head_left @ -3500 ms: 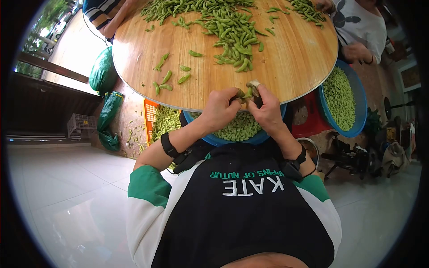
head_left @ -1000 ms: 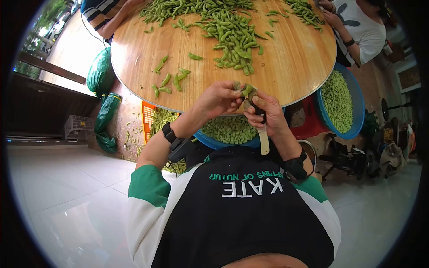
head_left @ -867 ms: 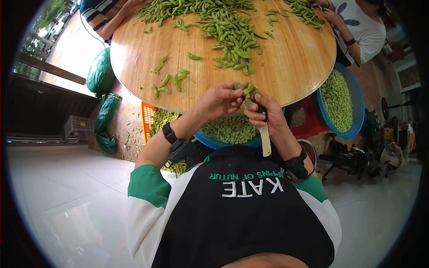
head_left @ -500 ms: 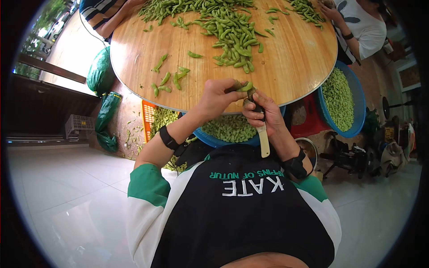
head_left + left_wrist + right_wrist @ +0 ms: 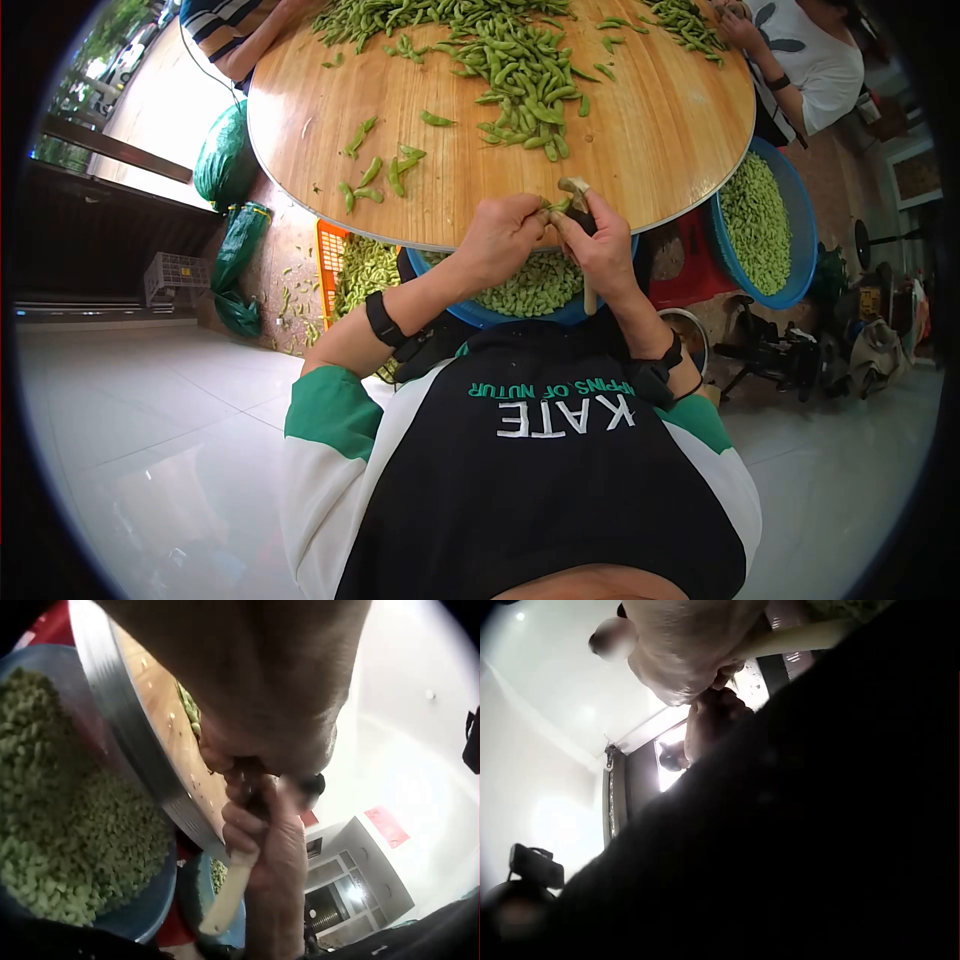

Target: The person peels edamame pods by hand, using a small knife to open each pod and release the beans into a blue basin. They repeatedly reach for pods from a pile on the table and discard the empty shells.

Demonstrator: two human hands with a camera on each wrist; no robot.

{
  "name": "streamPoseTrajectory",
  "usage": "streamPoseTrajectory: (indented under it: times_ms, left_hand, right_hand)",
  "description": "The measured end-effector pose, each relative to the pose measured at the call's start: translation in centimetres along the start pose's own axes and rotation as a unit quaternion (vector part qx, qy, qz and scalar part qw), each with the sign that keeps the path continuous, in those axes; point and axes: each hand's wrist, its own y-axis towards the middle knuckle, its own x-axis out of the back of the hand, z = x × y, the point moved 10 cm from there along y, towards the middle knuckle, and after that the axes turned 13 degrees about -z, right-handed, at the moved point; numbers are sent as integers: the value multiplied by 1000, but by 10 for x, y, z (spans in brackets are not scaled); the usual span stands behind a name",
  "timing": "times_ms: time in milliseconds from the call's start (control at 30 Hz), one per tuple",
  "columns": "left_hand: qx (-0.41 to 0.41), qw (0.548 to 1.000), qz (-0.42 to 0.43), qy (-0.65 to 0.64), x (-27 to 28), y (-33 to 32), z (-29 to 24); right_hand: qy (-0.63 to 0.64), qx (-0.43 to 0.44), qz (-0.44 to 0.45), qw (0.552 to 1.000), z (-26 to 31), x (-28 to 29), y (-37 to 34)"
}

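Small green bean pod [image 5: 558,204] sits between both sets of fingertips, neither side nearer, by the round wooden table's [image 5: 650,150] near edge. My left hand [image 5: 500,238] pinches it; right hand [image 5: 604,252] grips a cream-handled tool [image 5: 227,898]. Pod's long axis: mostly hidden, can't tell.

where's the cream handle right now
In the head view, the cream handle juts down from the right hand, right of centre in the picture, in front of the nearer blue basin.

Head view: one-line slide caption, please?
Left hand and right hand meet at a green pod by a wooden table, above a blue basin of beans; the right grips a pale handle.
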Motion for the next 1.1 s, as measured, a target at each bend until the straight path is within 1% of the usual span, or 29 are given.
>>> streamPoseTrajectory:
  times_ms: [33, 67, 100, 133, 167, 200, 233, 267, 300, 367, 433, 467, 533, 567, 633, 667, 733, 767, 833, 867, 933, 967, 1033, 1067, 1100]
  left_hand:
    - [38, 999, 9, -2, -1, -1, 5]
    - [38, 999, 8, -2, -1, -2, 3]
    - [12, 1000, 2, 24, 1, -2, -2]
    - [-13, 999, -5, 50, 2, -3, -6]
    - [-11, 999, -8, 52, 1, -4, -5]
    - [-43, 998, -17, 53, 0, -5, -10]
    - [-77, 995, -27, 54, -1, -5, -15]
    - [-76, 995, -30, 56, -1, -5, -14]
    - [-66, 996, -24, 61, -4, -6, -11]
    - [-57, 996, -19, 67, -7, -6, -9]
    - [1, 999, -2, 40, -11, -5, 0]
    - [1, 999, -1, 40, -11, -5, -1]
    - [30, 998, 48, 31, -18, -8, 2]
    - [29, 998, 48, 31, -16, -10, 4]
    - [-46, 994, 85, 46, -22, -18, -9]
    - [-47, 994, 85, 47, -22, -21, -11]
    - [-76, 997, 25, 19, -8, -22, -32]
    - [-75, 997, 26, 19, -9, -22, -31]
    - [18, 997, 25, -76, -10, -21, -14]
    - [17, 997, 25, -76, -9, -20, -12]
    - [58, 993, 71, -78, -13, -18, 4]
    - [57, 993, 70, -77, -12, -17, 10]
    - [61, 983, 80, -155, -11, -12, 11]
    - [60, 983, 81, -154, -11, -11, 12]
    - [144, 962, 97, -210, -15, -13, 16]
  right_hand:
    - [-20, 19, 8, 1000, 1, 0, 1]
    - [-39, 39, 16, 998, 4, 0, 3]
    - [-39, 40, 18, 998, 4, 0, 5]
    - [-128, 166, 3, 978, 24, 0, 3]
    - [-212, 288, -11, 934, 42, -4, -6]
    - [-209, 289, -7, 934, 40, -7, -6]
    - [-220, 321, -20, 921, 42, -8, -8]
    - [-231, 353, -33, 906, 46, -8, -11]
    - [-230, 353, -30, 906, 46, -7, -11]
    - [-252, 299, -25, 920, 37, -2, -4]
    - [-252, 308, -30, 917, 39, -1, -5]
    - [-253, 316, -36, 914, 41, 2, -6]
    - [-250, 313, -37, 915, 47, 5, -9]
    - [-246, 310, -37, 918, 48, 6, -10]
    - [-252, 326, -32, 911, 49, 10, -14]
    - [-259, 341, -28, 903, 51, 10, -16]
    - [-277, 349, -28, 895, 52, 9, -22]
    - [-295, 355, -26, 887, 52, 8, -25]
    - [-289, 351, -25, 890, 50, 3, -27]
    - [-282, 351, -22, 893, 49, 0, -27]
    - [-277, 344, -20, 897, 45, -2, -25]
    - [-274, 336, -19, 901, 43, -2, -23]
    - [-262, 336, -35, 904, 45, -2, -21]
    - [-251, 335, -51, 907, 47, -1, -19]
    - [-250, 334, -53, 907, 49, -4, -19]
